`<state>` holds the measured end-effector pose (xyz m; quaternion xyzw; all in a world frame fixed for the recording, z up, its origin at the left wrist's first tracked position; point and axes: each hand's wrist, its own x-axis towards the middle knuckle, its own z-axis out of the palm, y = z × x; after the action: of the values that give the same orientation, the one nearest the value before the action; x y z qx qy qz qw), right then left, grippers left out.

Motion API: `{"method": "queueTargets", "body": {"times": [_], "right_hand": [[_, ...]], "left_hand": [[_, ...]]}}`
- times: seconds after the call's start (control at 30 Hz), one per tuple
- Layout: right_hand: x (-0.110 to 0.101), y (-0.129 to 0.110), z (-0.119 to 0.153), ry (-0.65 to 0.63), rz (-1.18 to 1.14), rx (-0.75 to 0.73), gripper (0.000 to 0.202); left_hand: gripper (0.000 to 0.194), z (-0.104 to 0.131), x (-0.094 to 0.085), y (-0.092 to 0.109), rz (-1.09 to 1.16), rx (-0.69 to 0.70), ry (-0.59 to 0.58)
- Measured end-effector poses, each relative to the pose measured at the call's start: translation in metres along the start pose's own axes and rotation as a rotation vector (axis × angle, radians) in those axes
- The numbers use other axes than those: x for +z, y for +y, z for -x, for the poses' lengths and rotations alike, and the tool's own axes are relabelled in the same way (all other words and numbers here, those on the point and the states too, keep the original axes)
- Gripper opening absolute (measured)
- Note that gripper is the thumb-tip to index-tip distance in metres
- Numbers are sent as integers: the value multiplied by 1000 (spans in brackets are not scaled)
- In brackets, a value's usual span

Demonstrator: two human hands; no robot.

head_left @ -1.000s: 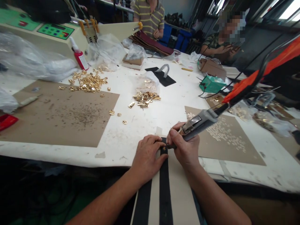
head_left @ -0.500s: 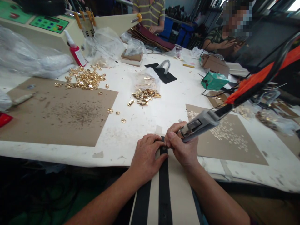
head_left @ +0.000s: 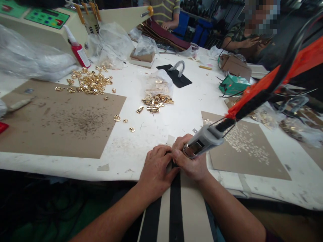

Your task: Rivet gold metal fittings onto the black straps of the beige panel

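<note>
Two bare hands, one tool, and they meet over the far end of a beige panel (head_left: 194,215)! The right hand (head_left: 193,163) is wrapped firmly round a grey corded power tool (head_left: 205,139), its tip hidden behind the fingers; the left hand (head_left: 156,171) lies just beside, thumb and forefinger parted across a black strap (head_left: 176,205). Two dark bands run lengthwise down that smooth panel, which juts over the edge of the white table (head_left: 151,134), and this strap is the one under the hands. Beyond them, two gleaming metal heaps: curved gold rings (head_left: 92,82) to the left, too many to count, and flat rectangular gold plates (head_left: 156,102) spilling from a crinkled clear bag (head_left: 157,82). Two matte brown sheets flank the hands, the right sheet (head_left: 219,154) sprinkled with tiny pale pieces (head_left: 239,139). One red bottle (head_left: 80,55) (white nozzle, leaning) stands by the rings, and across the table, two other people, one in a striped shirt (head_left: 161,13).
</note>
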<state>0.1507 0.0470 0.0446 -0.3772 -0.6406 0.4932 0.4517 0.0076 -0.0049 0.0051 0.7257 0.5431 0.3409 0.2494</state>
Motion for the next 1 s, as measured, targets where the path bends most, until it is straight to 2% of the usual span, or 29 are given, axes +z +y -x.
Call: {"method": "queueTargets", "body": {"times": [0.23, 0.37, 0.47, 0.6, 0.7, 0.8, 0.9, 1.0], "right_hand": [[6, -17, -8, 84, 53, 102, 31], [6, -30, -6, 221, -9, 144, 37], [-4, -43, 5, 357, -99, 115, 42], [-36, -63, 41, 565, -59, 102, 47], [-70, -64, 85, 703, 108, 290, 57], [-106, -47, 131, 782, 365, 491, 58], [-138, -20, 167, 786, 577, 516, 52], [-159, 0, 187, 832, 576, 498, 51]], "left_hand": [[30, -3, -1, 1, -52, 51, 10], [26, -4, -1, 2, -105, 79, -25], [24, -3, -1, 4, -128, 67, -19], [25, -3, -2, 8, -137, 55, 0], [22, -2, -3, 10, -142, 73, 11], [20, -3, -4, 12, -171, 127, 36], [24, -5, -6, 8, -192, 187, 37], [30, -5, -18, -2, -261, 256, 55]]}}
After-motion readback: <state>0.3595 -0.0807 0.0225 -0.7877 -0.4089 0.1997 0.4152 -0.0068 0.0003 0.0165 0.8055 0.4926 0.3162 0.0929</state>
